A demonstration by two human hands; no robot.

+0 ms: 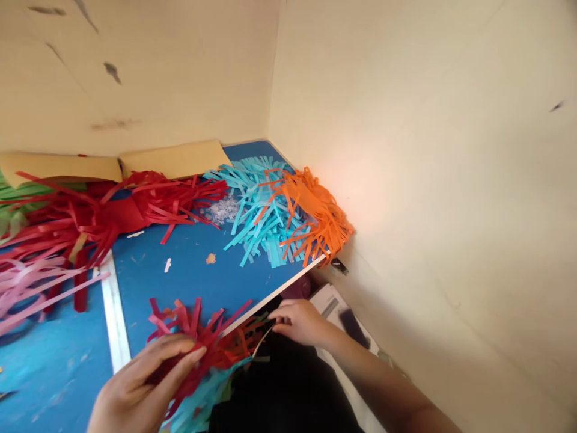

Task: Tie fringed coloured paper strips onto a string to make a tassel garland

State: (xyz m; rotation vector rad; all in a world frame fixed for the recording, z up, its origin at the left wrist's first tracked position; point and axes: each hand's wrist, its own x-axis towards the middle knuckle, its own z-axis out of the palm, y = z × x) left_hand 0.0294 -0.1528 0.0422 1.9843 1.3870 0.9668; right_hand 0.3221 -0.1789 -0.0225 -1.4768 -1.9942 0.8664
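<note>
Where the near edge of the desk (252,282) is overlapped by a magenta paper fringe (198,325), the fringe is grasped between the thumb and fingers of the left hand (144,385). Just beyond that edge, a thin pale string (260,344) is pinched at its upper end by the fingers of the right hand (300,322). Between the hands, outside the desk's edge, red-orange strips (238,349) and a blurred turquoise bunch (201,394) are seen beside dark clothing (283,391); whether these are joined to the magenta fringe cannot be told. Toward the desk's far right corner, a light-blue fringe (270,210) is partly covered by an orange fringe (315,204), by which the desk's side edge is also overlapped. Along the back of the desk, a large red fringe (121,213) is laid in front of tan sheets (175,159), and silvery scraps (223,210) are heaped beside its right end. On the desk's left part, pink strips (40,282) and a green fringe (27,210) are placed. Behind the desk, a cream wall (180,72) is marked with dark chips.
</note>
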